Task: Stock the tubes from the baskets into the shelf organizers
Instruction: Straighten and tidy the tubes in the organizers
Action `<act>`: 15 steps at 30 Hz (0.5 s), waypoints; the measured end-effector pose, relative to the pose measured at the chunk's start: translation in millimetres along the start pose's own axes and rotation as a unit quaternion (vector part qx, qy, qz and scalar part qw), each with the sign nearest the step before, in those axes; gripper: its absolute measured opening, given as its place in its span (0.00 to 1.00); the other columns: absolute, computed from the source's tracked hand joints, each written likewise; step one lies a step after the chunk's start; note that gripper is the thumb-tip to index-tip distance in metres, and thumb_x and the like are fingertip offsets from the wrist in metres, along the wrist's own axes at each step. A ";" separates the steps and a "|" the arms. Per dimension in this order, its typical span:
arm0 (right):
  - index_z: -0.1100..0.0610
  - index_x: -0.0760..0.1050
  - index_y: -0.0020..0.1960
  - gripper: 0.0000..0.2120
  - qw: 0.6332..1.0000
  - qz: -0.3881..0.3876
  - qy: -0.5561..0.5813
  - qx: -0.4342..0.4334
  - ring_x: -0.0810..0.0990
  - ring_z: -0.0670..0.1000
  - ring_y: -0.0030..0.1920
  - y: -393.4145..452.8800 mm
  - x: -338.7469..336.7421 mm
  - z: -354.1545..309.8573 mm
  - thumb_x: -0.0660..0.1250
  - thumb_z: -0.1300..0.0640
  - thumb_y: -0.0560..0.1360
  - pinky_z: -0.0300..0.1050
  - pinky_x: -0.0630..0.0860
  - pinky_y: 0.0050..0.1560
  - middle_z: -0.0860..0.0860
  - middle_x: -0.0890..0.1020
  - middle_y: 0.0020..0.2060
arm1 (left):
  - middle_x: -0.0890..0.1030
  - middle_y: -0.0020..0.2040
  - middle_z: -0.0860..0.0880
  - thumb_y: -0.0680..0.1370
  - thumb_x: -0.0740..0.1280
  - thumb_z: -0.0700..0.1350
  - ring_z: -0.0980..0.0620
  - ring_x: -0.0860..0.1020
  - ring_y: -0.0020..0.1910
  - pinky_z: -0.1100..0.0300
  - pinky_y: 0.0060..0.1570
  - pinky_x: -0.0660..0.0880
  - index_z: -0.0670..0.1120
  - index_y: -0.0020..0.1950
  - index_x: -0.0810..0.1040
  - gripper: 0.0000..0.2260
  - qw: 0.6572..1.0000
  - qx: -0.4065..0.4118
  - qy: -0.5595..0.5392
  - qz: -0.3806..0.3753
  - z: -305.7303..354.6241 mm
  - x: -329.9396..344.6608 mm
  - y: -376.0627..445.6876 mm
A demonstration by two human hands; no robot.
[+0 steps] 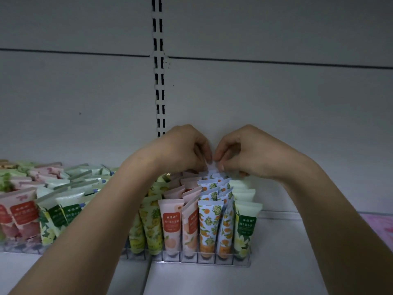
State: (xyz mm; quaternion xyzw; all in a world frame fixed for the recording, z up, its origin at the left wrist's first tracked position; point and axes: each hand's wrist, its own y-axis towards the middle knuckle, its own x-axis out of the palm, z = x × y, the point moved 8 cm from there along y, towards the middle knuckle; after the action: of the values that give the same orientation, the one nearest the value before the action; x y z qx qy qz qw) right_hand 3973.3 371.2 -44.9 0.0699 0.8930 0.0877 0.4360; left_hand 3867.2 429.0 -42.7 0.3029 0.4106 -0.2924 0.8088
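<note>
A clear shelf organizer (204,260) stands on the white shelf, filled with rows of upright tubes: yellow lemon tubes (148,226), peach tubes (171,224), orange-blossom tubes (209,224) and green tubes (245,226). My left hand (182,147) and my right hand (244,150) meet over the back of the orange-blossom row. Both pinch the white crimped top of one tube (211,168) there with curled fingers. The rest of that tube is hidden behind the tubes in front.
A second organizer (21,248) at the left holds red, pink and green tubes. The grey back panel with a slotted upright (158,81) rises behind. Bare white shelf (276,252) lies to the right, with a pink patterned thing (380,226) at the far right edge.
</note>
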 end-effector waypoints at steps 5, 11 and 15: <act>0.53 0.84 0.43 0.06 0.997 -0.062 -0.049 0.011 0.73 0.40 0.22 -11.1 -3.2 -2.1 0.74 0.63 0.71 0.35 0.72 0.26 0.50 0.84 0.35 | 0.80 0.29 0.62 0.68 0.77 0.44 0.68 0.76 0.30 0.76 0.30 0.68 0.52 0.39 0.85 0.03 0.998 0.027 0.051 -0.005 10.7 -5.9 -7.1; 0.54 0.85 0.41 0.03 0.993 -0.075 -0.088 0.031 0.71 0.42 0.24 -6.7 7.0 4.1 0.74 0.61 0.70 0.37 0.70 0.26 0.47 0.80 0.27 | 0.82 0.31 0.61 0.69 0.77 0.46 0.64 0.79 0.32 0.66 0.36 0.75 0.52 0.38 0.86 0.02 0.996 0.009 0.067 -0.063 6.8 9.0 -7.0; 0.53 0.85 0.39 0.04 0.991 -0.064 -0.112 0.031 0.72 0.39 0.22 -5.0 8.1 4.5 0.74 0.61 0.70 0.32 0.67 0.25 0.44 0.78 0.24 | 0.80 0.29 0.63 0.69 0.76 0.45 0.65 0.77 0.31 0.64 0.38 0.75 0.52 0.36 0.85 0.04 0.996 0.012 0.071 -0.060 9.3 10.1 -7.1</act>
State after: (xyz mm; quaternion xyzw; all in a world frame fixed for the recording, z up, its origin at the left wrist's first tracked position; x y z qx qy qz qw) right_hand 3971.6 368.3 -54.9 0.0352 0.8433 0.0230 0.5358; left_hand 3871.6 415.3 -48.6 0.3069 0.4808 -0.3230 0.7552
